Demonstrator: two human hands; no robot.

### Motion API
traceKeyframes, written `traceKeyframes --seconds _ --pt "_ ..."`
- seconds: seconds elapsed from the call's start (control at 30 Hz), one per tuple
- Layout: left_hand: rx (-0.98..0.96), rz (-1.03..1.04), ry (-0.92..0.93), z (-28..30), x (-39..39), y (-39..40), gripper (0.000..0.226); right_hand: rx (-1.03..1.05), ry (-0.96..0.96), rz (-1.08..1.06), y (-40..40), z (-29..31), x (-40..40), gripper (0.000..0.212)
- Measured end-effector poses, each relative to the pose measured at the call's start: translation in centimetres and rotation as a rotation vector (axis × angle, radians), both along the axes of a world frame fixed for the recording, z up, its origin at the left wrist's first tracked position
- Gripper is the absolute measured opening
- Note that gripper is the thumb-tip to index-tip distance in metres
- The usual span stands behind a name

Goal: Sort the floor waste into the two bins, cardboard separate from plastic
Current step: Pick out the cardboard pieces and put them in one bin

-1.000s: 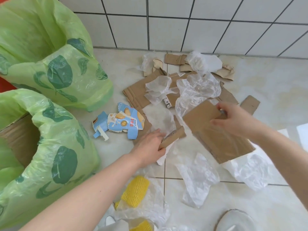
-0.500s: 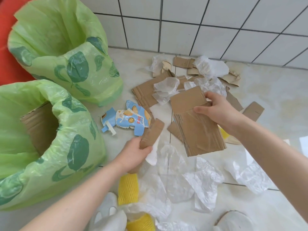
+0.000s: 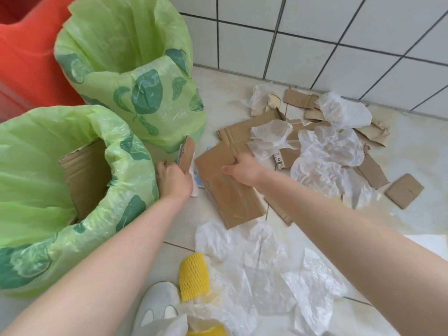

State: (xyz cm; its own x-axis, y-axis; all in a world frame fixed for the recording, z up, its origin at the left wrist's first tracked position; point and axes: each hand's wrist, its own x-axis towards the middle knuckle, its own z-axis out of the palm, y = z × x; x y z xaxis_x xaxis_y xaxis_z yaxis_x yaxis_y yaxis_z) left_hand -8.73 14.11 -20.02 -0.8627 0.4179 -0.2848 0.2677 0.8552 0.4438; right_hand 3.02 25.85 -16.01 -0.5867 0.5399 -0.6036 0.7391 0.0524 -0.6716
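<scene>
Both hands carry cardboard toward the near bin. The left hand (image 3: 175, 181) grips a small cardboard strip (image 3: 187, 154), fingers curled round its lower end, and holds it upright just beside the rim of the near bin (image 3: 126, 151). The right hand (image 3: 242, 169) pinches the far edge of a large cardboard sheet (image 3: 230, 197), thumb on top, and holds it tilted above the floor, just right of the left hand.

The near bin, lined with a green bag, already has a cardboard piece (image 3: 84, 175) standing inside, so I judge it to be the cardboard bin. The far bin (image 3: 135, 93) sits behind it, and its contents are not visible.

To do this step well, the strip should go in first, since it is nearest the opening. The sheet looks wide against the mouth, so it is best turned edge-down and slid in beside the piece already there, so as not to catch the liner and drag it off the rim.

Much remains on the floor: cardboard scraps (image 3: 300, 99) by the wall, clear plastic film (image 3: 329, 154) draped over them, more film (image 3: 261, 267) near the person, and a yellow foam net (image 3: 194, 275).
</scene>
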Motion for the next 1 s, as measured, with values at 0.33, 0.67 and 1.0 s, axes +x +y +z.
traceKeyframes --seconds 0.33,0.67,1.0 --pt "0.06 0.213 -0.266 -0.9 0.7 -0.6 0.041 0.14 -0.115 0.083 -1.4 -3.1 -1.0 0.032" --pt "0.077 0.31 -0.433 -0.9 1.8 -1.4 0.04 0.216 -0.22 0.246 -1.3 -3.1 -0.1 0.037" --pt "0.376 0.404 -0.527 0.3 3.0 -1.7 0.017 0.008 0.035 0.106 -0.3 -0.9 0.5 0.044"
